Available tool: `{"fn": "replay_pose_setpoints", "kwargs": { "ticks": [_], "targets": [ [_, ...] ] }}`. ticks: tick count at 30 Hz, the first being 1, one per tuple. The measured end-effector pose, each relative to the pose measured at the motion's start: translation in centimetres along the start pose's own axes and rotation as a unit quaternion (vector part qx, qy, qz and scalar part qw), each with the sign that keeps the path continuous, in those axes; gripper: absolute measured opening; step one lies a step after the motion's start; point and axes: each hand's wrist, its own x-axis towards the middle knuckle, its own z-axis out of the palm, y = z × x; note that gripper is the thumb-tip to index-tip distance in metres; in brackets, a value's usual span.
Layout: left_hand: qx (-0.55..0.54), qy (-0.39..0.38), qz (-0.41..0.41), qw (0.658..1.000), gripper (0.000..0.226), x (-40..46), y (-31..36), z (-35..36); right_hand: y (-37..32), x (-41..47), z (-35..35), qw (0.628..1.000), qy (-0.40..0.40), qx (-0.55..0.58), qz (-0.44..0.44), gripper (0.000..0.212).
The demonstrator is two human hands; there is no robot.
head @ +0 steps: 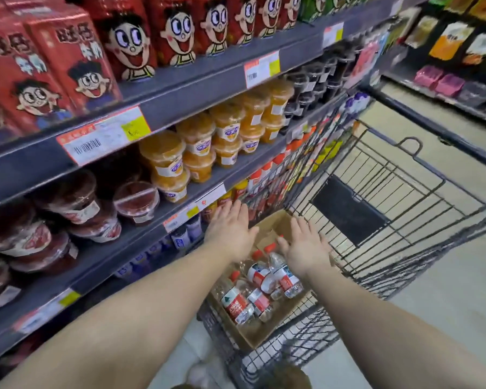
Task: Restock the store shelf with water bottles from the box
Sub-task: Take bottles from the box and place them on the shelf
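A cardboard box [272,228] sits in the near end of a wire shopping cart [376,220]. Several clear water bottles [236,303] with red-and-white labels and red caps lie in a heap inside it. My left hand [230,227] hovers flat over the box's far left corner, fingers spread, holding nothing. Over the box's right side my right hand [303,245] is flat and empty too, just above the topmost bottles. The store shelf [180,88] runs along the left.
The shelf rows hold red drink cartons, orange and red fruit cups, dark cups and small bottles lower down. Price tags line the shelf edges. A second shelf unit [455,66] stands across the aisle at top right. Pale floor shows right of the cart.
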Motion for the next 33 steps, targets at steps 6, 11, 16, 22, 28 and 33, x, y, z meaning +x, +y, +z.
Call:
{"fn": "replay_pose_setpoints", "kwargs": {
  "ticks": [6, 11, 16, 22, 28, 33],
  "targets": [
    [-0.029, -0.013, -0.106, 0.994, 0.07, 4.4, 0.8, 3.7, 3.5, 8.0, 2.2, 0.996, -0.064, -0.02, -0.066, 0.066],
    [-0.058, -0.075, -0.184, 0.978, 0.069, 5.6, 2.9, 8.1, 7.3, 12.8, 5.3, 0.983, -0.154, -0.031, -0.091, 0.065],
    [-0.078, -0.117, -0.229, 0.963, 0.067, 5.6, 3.9, 13.7, 9.4, 13.4, 11.2, 0.953, -0.301, 0.038, -0.012, 0.074],
    [-0.143, -0.136, -0.283, 0.939, 0.066, 4.4, 5.1, 18.5, 11.1, 12.1, 18.5, 0.916, -0.393, 0.065, 0.046, 0.089],
    [-0.158, -0.147, -0.279, 0.935, 0.067, 3.1, 5.4, 21.6, 11.4, 11.8, 20.9, 0.928, -0.366, 0.051, 0.056, 0.088],
    [-0.185, -0.128, -0.27, 0.936, 0.063, 2.9, 5.5, 20.7, 11.7, 11.9, 19.1, 0.931, -0.333, 0.135, 0.07, 0.069]
  ]
}}
